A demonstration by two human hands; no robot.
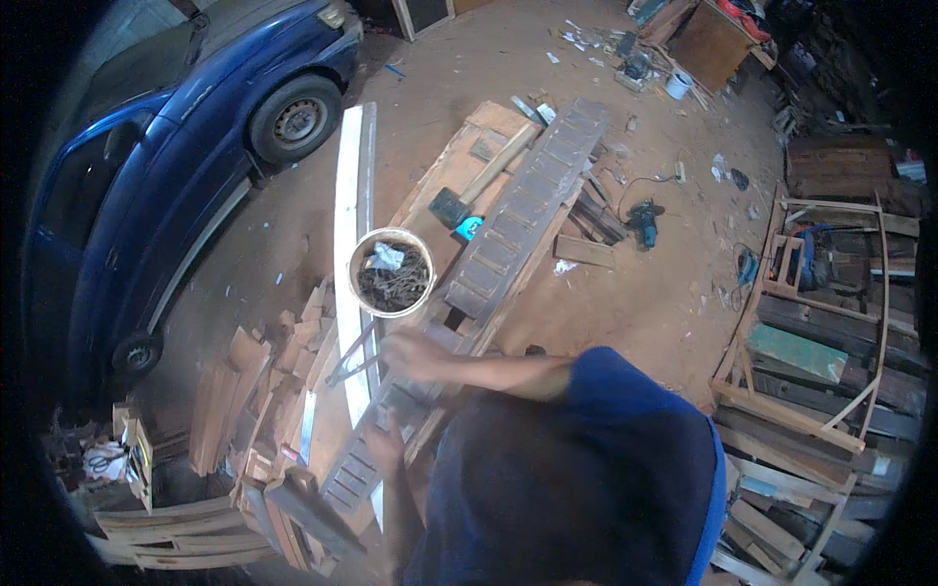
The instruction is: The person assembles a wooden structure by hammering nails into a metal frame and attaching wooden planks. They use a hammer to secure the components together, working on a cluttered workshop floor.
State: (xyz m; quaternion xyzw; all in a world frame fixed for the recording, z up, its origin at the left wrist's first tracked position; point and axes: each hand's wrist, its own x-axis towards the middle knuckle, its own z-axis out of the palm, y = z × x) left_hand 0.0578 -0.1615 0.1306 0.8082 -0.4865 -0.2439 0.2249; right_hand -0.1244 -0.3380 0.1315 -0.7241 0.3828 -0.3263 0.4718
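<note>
Right hand (412,354) is blurred; finger state cannot be told. It is reached across the carved panel (508,234), just below the bucket (392,272). Left hand (383,441) is laid on the panel's near end, fingers apparently pressed on the wood; grip unclear. Bucket is filled with dark metal bits. Mallet (484,181) lies beyond the bucket, on the board. Blue car (186,146) is parked left of the bucket; scrap wood (254,391) is stacked below-left.

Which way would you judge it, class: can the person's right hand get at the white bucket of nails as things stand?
Probably yes. The right hand sits just below the white bucket, whose top is open, and nothing lies between them. The hand is blurred, so its grip is unclear.
</note>
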